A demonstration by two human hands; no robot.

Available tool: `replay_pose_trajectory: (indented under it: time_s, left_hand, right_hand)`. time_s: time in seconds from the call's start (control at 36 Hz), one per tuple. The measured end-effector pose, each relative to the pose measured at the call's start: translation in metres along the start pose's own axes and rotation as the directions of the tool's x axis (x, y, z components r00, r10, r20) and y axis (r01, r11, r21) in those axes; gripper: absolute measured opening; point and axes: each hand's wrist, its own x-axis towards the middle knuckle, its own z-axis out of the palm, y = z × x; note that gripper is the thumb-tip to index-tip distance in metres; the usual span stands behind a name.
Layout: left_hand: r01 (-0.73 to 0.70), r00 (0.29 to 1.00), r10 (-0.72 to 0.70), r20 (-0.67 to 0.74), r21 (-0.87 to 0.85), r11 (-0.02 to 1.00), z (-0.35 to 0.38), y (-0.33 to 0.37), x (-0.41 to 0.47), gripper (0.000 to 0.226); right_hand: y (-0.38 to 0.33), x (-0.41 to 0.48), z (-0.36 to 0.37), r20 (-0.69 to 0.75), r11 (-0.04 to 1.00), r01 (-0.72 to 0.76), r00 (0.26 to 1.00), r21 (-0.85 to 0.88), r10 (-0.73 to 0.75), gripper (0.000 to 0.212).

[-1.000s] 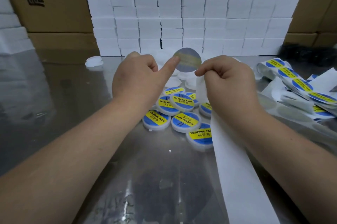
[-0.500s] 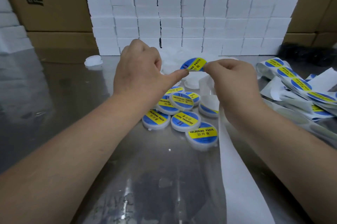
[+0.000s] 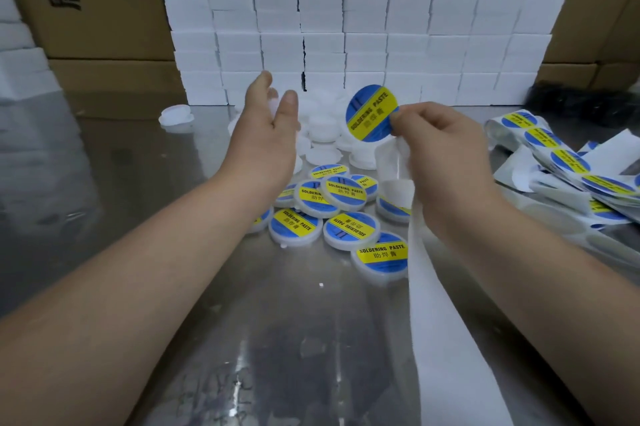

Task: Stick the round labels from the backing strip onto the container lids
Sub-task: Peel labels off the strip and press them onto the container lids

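In the head view, the right hand (image 3: 446, 155) pinches the edge of a round blue-and-yellow "SOLDERING PASTE" label (image 3: 372, 112), held up at its 10 o'clock. Its other curled fingers grip the white backing strip (image 3: 446, 339), which trails toward 6 o'clock. The left hand (image 3: 263, 145) is open with straight fingers and holds nothing, above bare white lids (image 3: 323, 124). Labelled lids (image 3: 346, 193) lie on the steel table (image 3: 173, 252) at the label's 6 o'clock.

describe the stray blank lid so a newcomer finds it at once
Find the wall of white blocks at the back of the metal table. By the wall's lower left corner a white lid lies alone: no label, and apart from the pile of lids.
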Motion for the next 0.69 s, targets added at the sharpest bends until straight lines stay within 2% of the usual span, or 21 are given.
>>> replay_pose_trajectory:
  time_s: [0.08,0.14,0.22,0.36,0.42,0.53,0.69]
  left_hand:
    - [0.091,0.996,-0.083,0.037,-0.302,0.949,0.003,0.004,-0.002,0.037]
    - [0.126,0.992,-0.109,0.067,-0.372,0.92,0.005,0.005,-0.001,0.023]
    - [0.24,0.97,-0.188,0.157,-0.457,0.857,0.01,0.006,-0.002,0.021]
    - [0.446,0.89,-0.228,0.395,-0.65,0.616,0.006,0.009,-0.003,0.023]
    - [0.472,0.874,-0.206,0.439,-0.674,0.568,0.005,0.009,-0.004,0.022]
    - [0.473,0.858,-0.14,0.494,-0.655,0.589,0.005,0.008,-0.006,0.024]
    - [0.421,0.878,-0.106,0.467,-0.646,0.637,0.008,0.003,-0.007,0.016]
  right_hand:
    - [-0.002,-0.002,0.001,0.084,1.0,-0.008,0.996,0.023,0.006,0.034]
    - [-0.003,-0.004,0.001,0.127,0.999,-0.008,0.992,0.044,0.002,0.036]
    - [-0.003,-0.006,0.002,0.203,0.999,-0.009,0.979,0.038,0.001,0.036]
    - [-0.002,-0.008,0.004,0.269,0.999,-0.04,0.962,0.016,0.034,0.036]
    - [-0.003,-0.009,0.004,0.295,0.999,-0.044,0.955,0.02,0.036,0.036]
    - [-0.003,-0.01,0.005,0.313,0.998,-0.054,0.948,0.013,0.048,0.029]
    - [-0.001,-0.01,0.005,0.308,0.998,-0.067,0.949,-0.01,0.067,0.027]
